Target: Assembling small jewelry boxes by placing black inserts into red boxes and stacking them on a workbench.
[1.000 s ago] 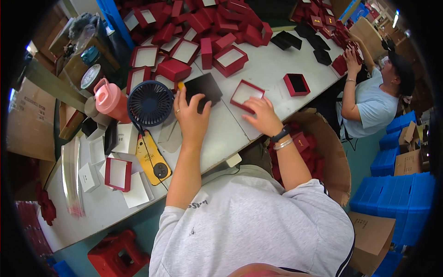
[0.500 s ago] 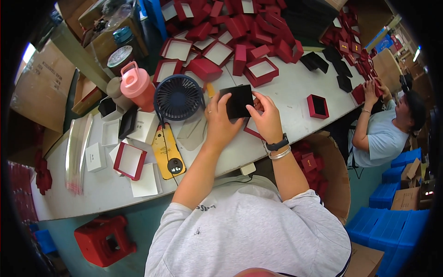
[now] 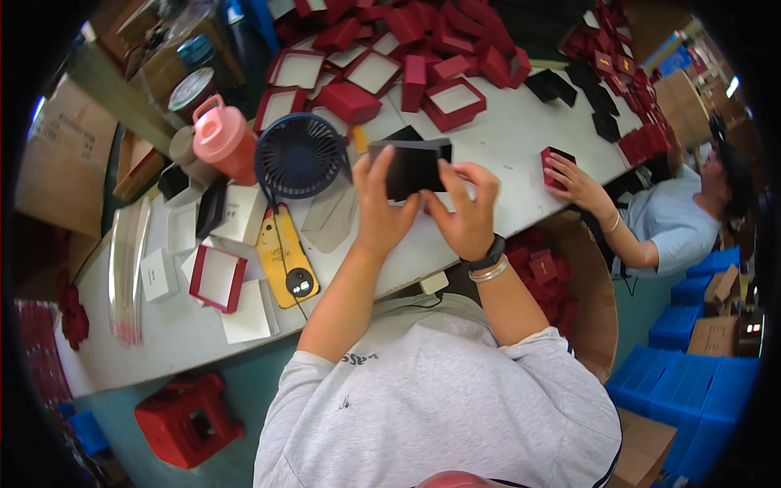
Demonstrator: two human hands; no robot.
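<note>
My left hand [image 3: 378,207] and my right hand [image 3: 466,213] hold a black box insert [image 3: 415,172] between them, above the table's near edge. It is square, with a dark face toward me and a greyer edge along its top. The left fingers reach up its left side, with the thumb at its lower edge. My right thumb and fingers grip its right side and lower corner. Behind it another black piece [image 3: 404,134] shows in part. A blue fan [image 3: 300,155] stands just left of my left hand.
Red boxes [image 3: 455,102] heap at the back, some with white insides. A pink tumbler [image 3: 224,142], yellow phone [image 3: 285,256] and white boxes [image 3: 159,275] sit left. To the right, a co-worker's hand [image 3: 579,185] rests on a small red box [image 3: 551,169]. A carton [image 3: 590,301] of red pieces stands below.
The black insert has tilted in my hands, and my right hand has moved lower on it. The co-worker's hand has come from the red stack onto the small red box.
</note>
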